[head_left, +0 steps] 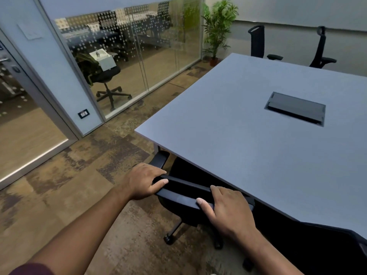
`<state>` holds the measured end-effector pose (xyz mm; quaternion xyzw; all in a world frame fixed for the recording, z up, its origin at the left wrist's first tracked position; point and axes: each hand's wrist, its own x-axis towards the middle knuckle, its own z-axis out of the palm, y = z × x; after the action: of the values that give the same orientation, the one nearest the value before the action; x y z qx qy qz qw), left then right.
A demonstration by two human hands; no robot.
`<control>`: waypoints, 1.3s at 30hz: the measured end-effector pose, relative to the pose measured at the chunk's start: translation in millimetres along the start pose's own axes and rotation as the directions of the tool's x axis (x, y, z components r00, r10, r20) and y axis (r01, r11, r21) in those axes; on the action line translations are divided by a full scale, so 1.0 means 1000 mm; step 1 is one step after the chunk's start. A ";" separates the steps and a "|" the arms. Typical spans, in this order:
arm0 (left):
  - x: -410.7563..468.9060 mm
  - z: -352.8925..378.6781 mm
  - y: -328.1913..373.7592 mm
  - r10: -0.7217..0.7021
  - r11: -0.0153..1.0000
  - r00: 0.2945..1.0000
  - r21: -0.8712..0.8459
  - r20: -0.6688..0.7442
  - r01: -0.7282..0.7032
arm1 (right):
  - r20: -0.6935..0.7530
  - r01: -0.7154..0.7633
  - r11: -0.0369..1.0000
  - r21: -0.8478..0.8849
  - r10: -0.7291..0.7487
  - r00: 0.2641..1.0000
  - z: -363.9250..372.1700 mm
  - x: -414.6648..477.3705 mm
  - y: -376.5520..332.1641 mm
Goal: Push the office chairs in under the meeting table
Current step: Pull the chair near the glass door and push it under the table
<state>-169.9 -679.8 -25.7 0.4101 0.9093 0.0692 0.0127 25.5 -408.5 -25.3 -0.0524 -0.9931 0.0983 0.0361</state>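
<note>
Both hands, left hand [144, 180] and right hand [228, 207], have fingers curled over the chair [184, 192] back; at 11 o'clock its armrest [159, 159] could jam against the table [238, 124] edge.

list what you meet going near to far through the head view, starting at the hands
left hand and right hand on the chair backrest → meeting table → cable box lid → two far chairs → potted plant

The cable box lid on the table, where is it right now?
In the head view, the cable box lid sits flush in the meeting table at right of centre, beyond the hands and nearer the two far chairs.
</note>
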 end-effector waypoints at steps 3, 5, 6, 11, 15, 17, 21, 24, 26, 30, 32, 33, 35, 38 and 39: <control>0.015 -0.003 -0.008 0.042 0.999 0.999 -0.001 0.009 -0.042 | -0.002 -0.022 1.000 -0.012 0.022 1.000 0.001 0.006 -0.003; 0.025 -0.004 -0.013 0.068 0.998 0.997 0.006 0.024 -0.068 | -0.006 -0.039 0.999 -0.022 0.039 0.999 0.002 0.010 -0.005; 0.029 -0.005 -0.014 0.073 0.997 0.997 0.004 0.030 -0.073 | -0.012 -0.047 0.999 -0.026 0.047 0.999 0.002 0.012 -0.005; 0.051 -0.007 -0.018 0.078 0.997 0.995 -0.018 0.063 -0.077 | -0.034 -0.103 0.994 -0.033 0.102 0.994 0.003 0.022 -0.002; 0.072 -0.006 -0.023 0.103 0.994 0.993 -0.025 0.061 -0.102 | -0.036 -0.141 0.988 -0.058 0.139 0.990 0.004 0.033 0.002; 0.084 -0.006 -0.025 0.133 0.991 0.990 -0.017 0.052 -0.133 | -0.043 -0.160 0.986 -0.055 0.158 0.987 0.004 0.037 0.004; 0.105 -0.004 -0.028 0.157 0.987 0.984 0.004 0.082 -0.158 | -0.057 -0.185 0.981 -0.065 0.182 0.982 0.002 0.045 0.009; 0.115 -0.003 -0.027 0.151 0.989 0.986 -0.006 0.073 -0.151 | -0.062 -0.201 0.976 -0.083 0.196 0.979 0.001 0.050 0.013; 0.121 -0.004 -0.024 0.145 0.989 0.985 -0.012 0.091 -0.145 | -0.058 -0.210 0.974 -0.089 0.206 0.977 -0.001 0.054 0.017; 0.132 -0.002 -0.019 0.121 0.993 0.982 -0.007 0.148 -0.121 | -0.049 -0.233 0.968 -0.089 0.229 0.972 -0.004 0.060 0.026; 0.137 -0.002 -0.018 0.118 0.993 0.980 -0.001 0.159 -0.119 | -0.051 -0.244 0.966 -0.090 0.240 0.969 -0.004 0.062 0.026; 0.139 -0.002 -0.018 0.115 0.993 0.980 0.005 0.161 -0.117 | -0.050 -0.250 0.964 -0.092 0.246 0.968 -0.004 0.063 0.026; 0.142 -0.003 -0.019 0.104 0.994 0.980 0.014 0.168 -0.108 | -0.044 -0.263 0.960 -0.098 0.260 0.965 -0.003 0.065 0.024; 0.146 -0.007 -0.021 0.107 0.994 0.978 0.016 0.179 -0.112 | -0.041 -0.278 0.955 -0.100 0.275 0.960 -0.004 0.070 0.021; 0.149 -0.008 -0.023 0.112 0.993 0.977 0.017 0.179 -0.117 | -0.040 -0.282 0.954 -0.099 0.280 0.959 -0.004 0.071 0.020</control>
<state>-286.4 -584.6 -15.7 0.4664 0.8803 0.0203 0.0840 -43.0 -380.2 -21.1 -0.1962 -0.9788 0.0503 0.0318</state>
